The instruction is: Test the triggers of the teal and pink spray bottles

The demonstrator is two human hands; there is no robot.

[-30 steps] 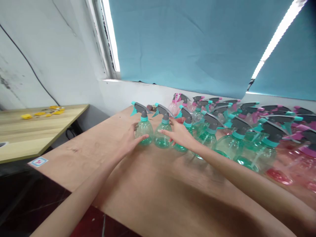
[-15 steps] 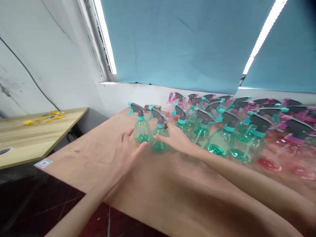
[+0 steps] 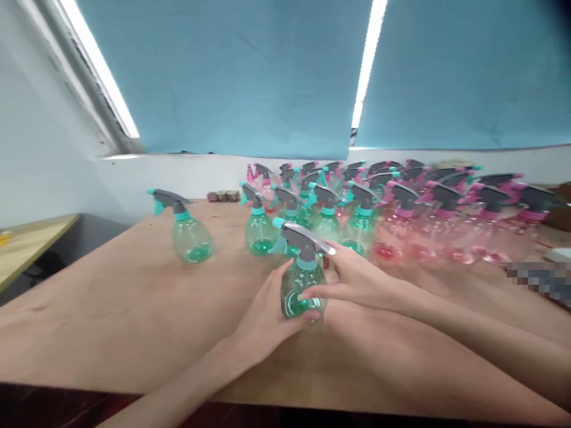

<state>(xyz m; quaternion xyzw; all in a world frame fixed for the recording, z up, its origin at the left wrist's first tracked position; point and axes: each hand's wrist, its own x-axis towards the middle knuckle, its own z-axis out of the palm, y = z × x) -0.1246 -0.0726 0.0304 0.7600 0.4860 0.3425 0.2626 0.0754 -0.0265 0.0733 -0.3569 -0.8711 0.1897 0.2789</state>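
Both my hands are wrapped round a green spray bottle (image 3: pixel 292 285) with a grey and turquoise trigger head, near the front of the wooden table (image 3: pixel 134 333). My left hand (image 3: pixel 276 309) grips its lower left side, the thumb across the front near the base. My right hand (image 3: pixel 343 276) holds it from the right, its thumb over the front of the body and its fingers behind. The bottle stands roughly upright, its nozzle pointing left. I cannot tell whether its base touches the table. Another green spray bottle (image 3: pixel 191 241) stands alone to the left.
Behind the hands stand rows of green spray bottles (image 3: pixel 259 229) and pink spray bottles (image 3: pixel 401 235). Small boxes (image 3: pixel 223 196) lie by the wall. At the right edge is a pixelated dark object (image 3: pixel 542 279). A second table (image 3: pixel 40 238) is at the far left.
The green bottle beside my right hand has come away from its neighbour toward me, now between both hands. My left hand has closed on it. The view has swung right.
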